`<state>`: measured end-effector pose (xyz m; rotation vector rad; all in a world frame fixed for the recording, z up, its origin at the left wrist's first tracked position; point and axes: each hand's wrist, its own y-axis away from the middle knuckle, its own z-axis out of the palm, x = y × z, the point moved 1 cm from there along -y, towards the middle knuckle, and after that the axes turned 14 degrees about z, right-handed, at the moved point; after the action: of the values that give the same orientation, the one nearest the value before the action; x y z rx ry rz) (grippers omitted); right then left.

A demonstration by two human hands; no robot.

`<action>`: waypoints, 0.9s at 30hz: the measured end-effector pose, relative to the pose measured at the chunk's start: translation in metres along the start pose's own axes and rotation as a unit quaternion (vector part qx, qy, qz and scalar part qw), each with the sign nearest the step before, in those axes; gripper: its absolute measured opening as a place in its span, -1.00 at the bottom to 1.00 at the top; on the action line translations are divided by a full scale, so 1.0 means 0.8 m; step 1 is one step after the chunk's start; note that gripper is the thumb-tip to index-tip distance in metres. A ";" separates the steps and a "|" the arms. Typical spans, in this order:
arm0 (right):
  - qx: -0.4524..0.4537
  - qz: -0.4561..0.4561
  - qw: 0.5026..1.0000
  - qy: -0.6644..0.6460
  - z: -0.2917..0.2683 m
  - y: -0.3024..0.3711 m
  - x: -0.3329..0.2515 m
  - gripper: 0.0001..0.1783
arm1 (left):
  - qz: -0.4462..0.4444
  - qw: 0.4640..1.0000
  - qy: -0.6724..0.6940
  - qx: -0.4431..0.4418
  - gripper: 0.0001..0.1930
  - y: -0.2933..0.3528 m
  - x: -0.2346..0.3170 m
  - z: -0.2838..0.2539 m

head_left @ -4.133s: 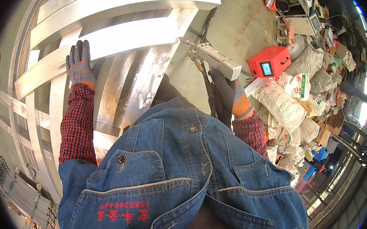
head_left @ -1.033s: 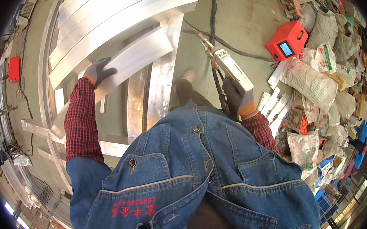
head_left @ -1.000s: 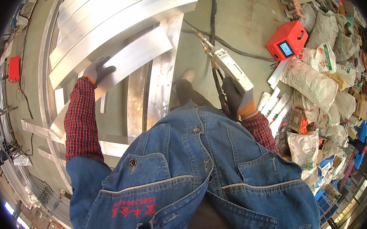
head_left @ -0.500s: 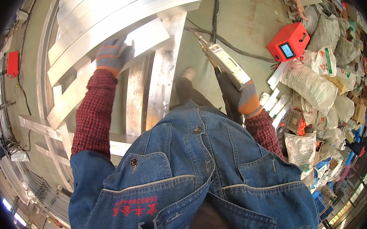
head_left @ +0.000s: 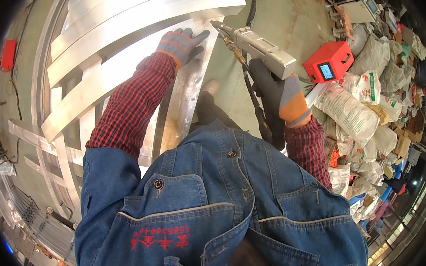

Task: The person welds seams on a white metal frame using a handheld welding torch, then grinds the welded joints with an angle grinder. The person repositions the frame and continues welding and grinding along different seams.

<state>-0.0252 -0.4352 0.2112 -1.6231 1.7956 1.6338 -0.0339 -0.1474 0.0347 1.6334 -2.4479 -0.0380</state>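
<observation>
Firmly grips, with the gloved right hand (head_left: 272, 84), a boxy silver handheld tool (head_left: 265, 51), dark fingers wrapped close about the rear end and partly hidden beneath. Aims the slim nozzle (head_left: 222, 29) away from this grip, up and to the left, with the tip just beside the outstretched fingers of the left hand (head_left: 180, 44). Cannot tell about contact between tip and metal.

Rests that left hand, in a grey glove with orange trim, across the right end of a bright metal bar (head_left: 125, 57), fingers spread rather than pinching, one reaching right toward the tool. To the left of this hand, most of the same bar, slanting down and left past a red-and-black checked sleeve (head_left: 134, 102). Just below the left hand, a scuffed metal beam (head_left: 189, 94), sloping back toward the body. Above the left hand, farther from the body, a row of pale bars (head_left: 148, 24) lying side by side.

Left of the right-hand grip, a dark hose (head_left: 253, 96), trailing down from a brass fitting (head_left: 238, 55) on the tool. To the right of that grip, a red box (head_left: 329, 62) with a small lit screen (head_left: 326, 71); beside and below the box, heaped white sacks (head_left: 347, 108). Between the two hands, lower down, a pale shoe (head_left: 212, 86). Below both hands, a blue denim jacket (head_left: 177, 189).
</observation>
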 end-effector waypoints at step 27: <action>-0.073 0.045 0.994 0.065 0.048 -0.107 -0.023 -0.47 | -0.010 0.997 0.019 0.076 -0.54 0.002 0.000 0.017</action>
<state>0.0313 -0.3750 0.1635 -1.7734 1.8759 1.7742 -0.0380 -0.1478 0.0220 1.7031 -2.4594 0.1770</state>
